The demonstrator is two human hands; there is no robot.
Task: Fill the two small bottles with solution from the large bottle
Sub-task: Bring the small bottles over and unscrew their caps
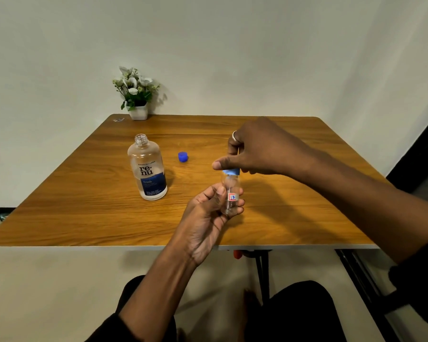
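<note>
A plant (136,95) stands at the table's (84,218) far left edge. The large bottle (147,169) stands upright and uncapped, with a loose blue cap (182,157) lying near its right. The left hand (205,218) grips the small bottle (230,197) upright above the table. The right hand (252,151) pinches its blue lid (231,171) from above.

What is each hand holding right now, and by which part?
The left hand grips the small bottle round its lower body; the right hand pinches the blue cap on its top.
</note>
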